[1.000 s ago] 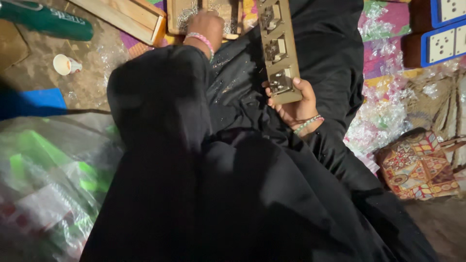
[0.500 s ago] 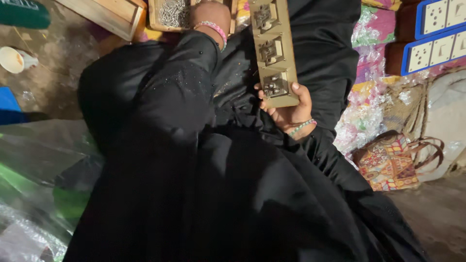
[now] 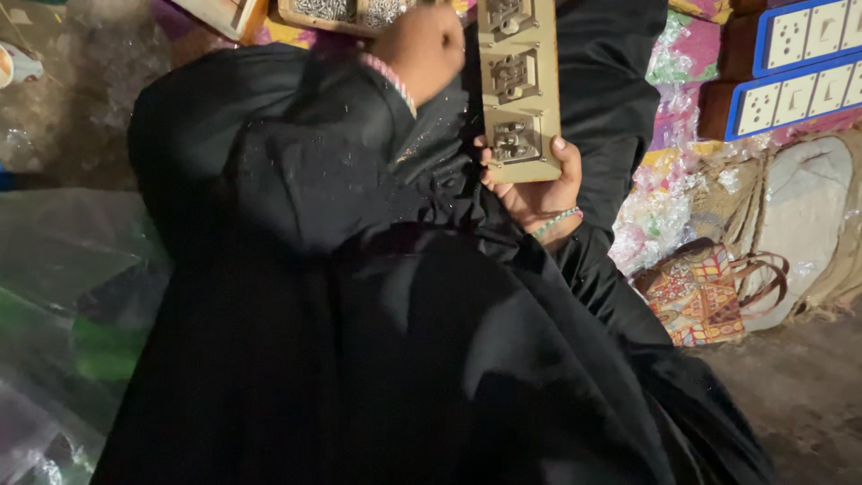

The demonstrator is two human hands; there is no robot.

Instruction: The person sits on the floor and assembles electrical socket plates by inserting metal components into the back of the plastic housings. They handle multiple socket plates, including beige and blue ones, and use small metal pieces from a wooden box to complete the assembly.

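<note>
Strip in my right hand, over my lap

My right hand (image 3: 537,193) gripped the tan socket strip (image 3: 518,90) by its near end; my left hand (image 3: 429,47) was a closed fist by the tray (image 3: 346,13) of small metal parts, contents unclear. My black robe (image 3: 359,314) hid the floor. Blue-edged white socket boards (image 3: 799,67) sat at right above pink wrappers (image 3: 684,90), a patterned bag (image 3: 705,292) below, clear plastic (image 3: 63,296) at left.
</note>
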